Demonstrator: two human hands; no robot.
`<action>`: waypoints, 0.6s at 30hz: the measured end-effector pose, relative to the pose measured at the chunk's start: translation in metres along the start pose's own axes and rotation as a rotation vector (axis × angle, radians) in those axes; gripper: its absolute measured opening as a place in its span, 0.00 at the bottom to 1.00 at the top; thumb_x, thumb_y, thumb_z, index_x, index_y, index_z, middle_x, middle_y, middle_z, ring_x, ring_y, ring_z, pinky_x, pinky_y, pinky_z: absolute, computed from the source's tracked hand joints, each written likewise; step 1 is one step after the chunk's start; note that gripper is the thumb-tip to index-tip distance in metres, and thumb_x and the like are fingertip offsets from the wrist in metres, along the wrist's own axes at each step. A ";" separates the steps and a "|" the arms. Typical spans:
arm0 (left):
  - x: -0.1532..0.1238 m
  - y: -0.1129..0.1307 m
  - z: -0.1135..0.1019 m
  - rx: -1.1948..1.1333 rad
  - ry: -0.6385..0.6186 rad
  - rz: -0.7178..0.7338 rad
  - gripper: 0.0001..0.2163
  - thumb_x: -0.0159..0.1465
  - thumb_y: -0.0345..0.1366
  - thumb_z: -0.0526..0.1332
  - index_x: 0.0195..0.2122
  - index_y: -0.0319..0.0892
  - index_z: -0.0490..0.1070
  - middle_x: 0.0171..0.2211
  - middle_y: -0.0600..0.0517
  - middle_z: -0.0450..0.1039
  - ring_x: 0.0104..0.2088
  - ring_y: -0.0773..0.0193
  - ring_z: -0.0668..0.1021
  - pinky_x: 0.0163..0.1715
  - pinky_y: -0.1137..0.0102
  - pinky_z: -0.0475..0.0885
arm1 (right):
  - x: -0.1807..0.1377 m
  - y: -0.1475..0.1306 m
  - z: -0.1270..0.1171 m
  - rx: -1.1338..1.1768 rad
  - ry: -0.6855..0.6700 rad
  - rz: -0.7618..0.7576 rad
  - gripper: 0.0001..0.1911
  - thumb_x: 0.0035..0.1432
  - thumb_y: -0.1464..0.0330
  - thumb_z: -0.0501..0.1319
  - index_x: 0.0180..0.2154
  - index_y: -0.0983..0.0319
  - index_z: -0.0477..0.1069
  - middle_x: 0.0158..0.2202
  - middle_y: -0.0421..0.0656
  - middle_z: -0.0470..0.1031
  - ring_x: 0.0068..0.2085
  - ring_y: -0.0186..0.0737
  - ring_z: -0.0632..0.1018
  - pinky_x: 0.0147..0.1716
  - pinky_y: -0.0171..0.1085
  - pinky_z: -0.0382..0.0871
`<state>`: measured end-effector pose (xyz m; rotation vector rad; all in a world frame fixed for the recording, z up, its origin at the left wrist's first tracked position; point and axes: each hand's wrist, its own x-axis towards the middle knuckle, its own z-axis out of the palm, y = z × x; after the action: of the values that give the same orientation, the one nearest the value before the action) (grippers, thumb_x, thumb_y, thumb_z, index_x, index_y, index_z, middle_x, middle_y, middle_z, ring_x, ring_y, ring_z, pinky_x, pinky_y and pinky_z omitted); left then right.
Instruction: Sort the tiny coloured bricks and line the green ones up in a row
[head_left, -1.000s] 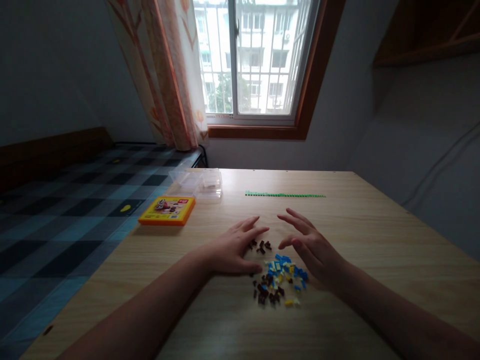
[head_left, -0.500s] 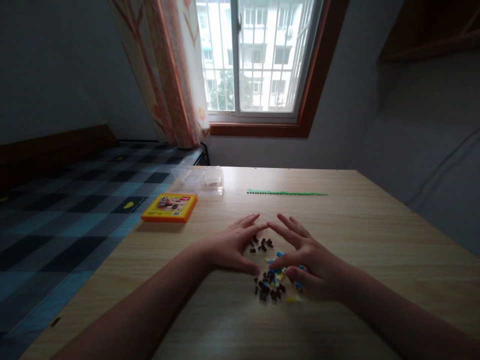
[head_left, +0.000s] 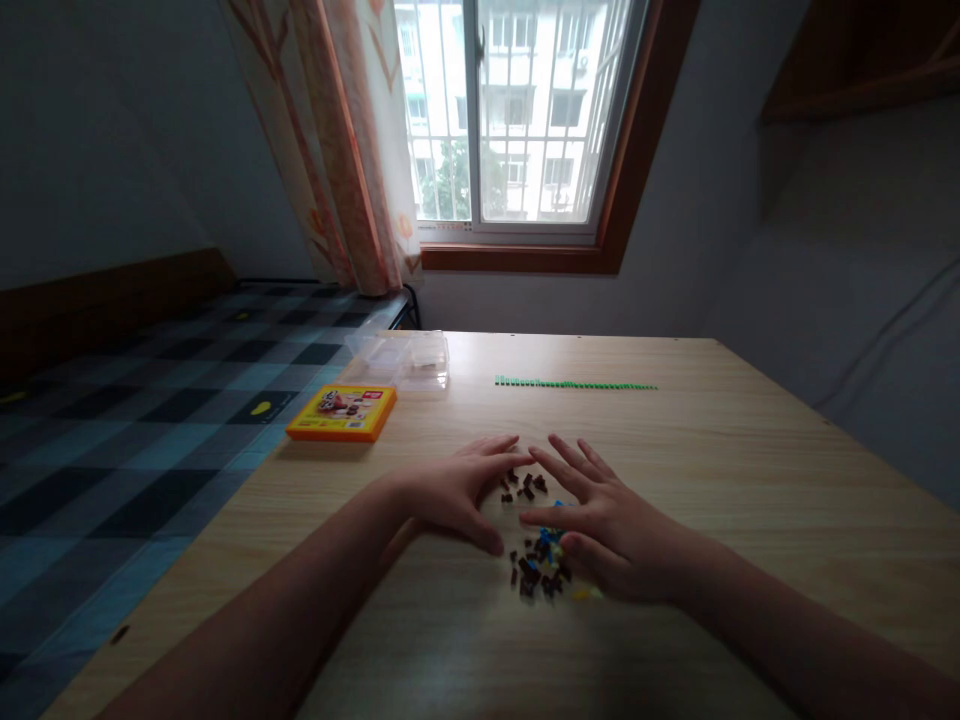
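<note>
A heap of tiny bricks (head_left: 541, 572), brown, blue and yellow, lies on the wooden table (head_left: 750, 470). A few brown bricks (head_left: 525, 487) lie apart just behind it. My left hand (head_left: 457, 490) rests flat to the left of the heap, fingers stretched out and apart. My right hand (head_left: 607, 520) lies flat over the right side of the heap and hides most of the blue and yellow bricks. Neither hand holds anything. The fingertips of both hands nearly meet over the brown bricks.
A long row of green bricks (head_left: 574, 384) runs across the table farther back. A yellow-orange box (head_left: 342, 413) and a clear plastic case (head_left: 405, 358) sit at the table's left edge. A checked bed (head_left: 135, 430) lies to the left, a window behind.
My right hand has slid left and down onto the heap, covering the blue and yellow bricks. My left hand has hardly moved. The fingertips have come closer together.
</note>
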<state>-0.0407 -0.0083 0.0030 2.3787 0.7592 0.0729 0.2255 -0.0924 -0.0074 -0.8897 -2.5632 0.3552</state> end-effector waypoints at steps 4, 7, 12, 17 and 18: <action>0.000 -0.001 0.003 0.027 0.034 0.004 0.49 0.45 0.47 0.75 0.67 0.55 0.54 0.71 0.46 0.43 0.70 0.42 0.48 0.65 0.46 0.51 | 0.001 -0.001 -0.001 0.040 0.023 -0.054 0.16 0.64 0.59 0.58 0.52 0.48 0.75 0.72 0.35 0.40 0.71 0.57 0.42 0.65 0.64 0.37; 0.001 0.001 0.005 0.054 0.076 -0.015 0.42 0.51 0.45 0.72 0.66 0.53 0.57 0.71 0.46 0.45 0.70 0.45 0.50 0.66 0.49 0.53 | 0.001 -0.004 -0.002 0.045 0.000 -0.069 0.15 0.64 0.58 0.59 0.51 0.49 0.76 0.72 0.35 0.42 0.71 0.57 0.43 0.66 0.63 0.37; 0.001 0.008 0.005 0.068 0.110 -0.044 0.33 0.62 0.48 0.63 0.67 0.53 0.56 0.70 0.47 0.47 0.69 0.48 0.53 0.66 0.52 0.54 | 0.001 -0.004 0.003 -0.039 0.022 0.026 0.19 0.66 0.58 0.56 0.57 0.48 0.70 0.72 0.38 0.43 0.71 0.56 0.44 0.66 0.63 0.36; -0.001 0.013 0.004 0.065 0.076 -0.060 0.41 0.55 0.55 0.67 0.67 0.55 0.55 0.71 0.48 0.44 0.69 0.43 0.50 0.66 0.47 0.52 | -0.003 0.009 -0.007 -0.134 0.173 0.058 0.16 0.67 0.60 0.55 0.52 0.51 0.74 0.71 0.40 0.46 0.71 0.57 0.45 0.65 0.65 0.40; -0.001 0.013 0.004 0.070 0.071 -0.062 0.42 0.54 0.55 0.68 0.67 0.56 0.54 0.71 0.48 0.43 0.70 0.42 0.49 0.65 0.46 0.51 | -0.004 0.011 -0.011 -0.138 0.191 0.046 0.14 0.66 0.61 0.56 0.48 0.52 0.77 0.71 0.41 0.50 0.70 0.57 0.47 0.65 0.64 0.42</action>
<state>-0.0338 -0.0196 0.0079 2.4268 0.8820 0.1066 0.2394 -0.0855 -0.0024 -0.9824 -2.4165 0.1003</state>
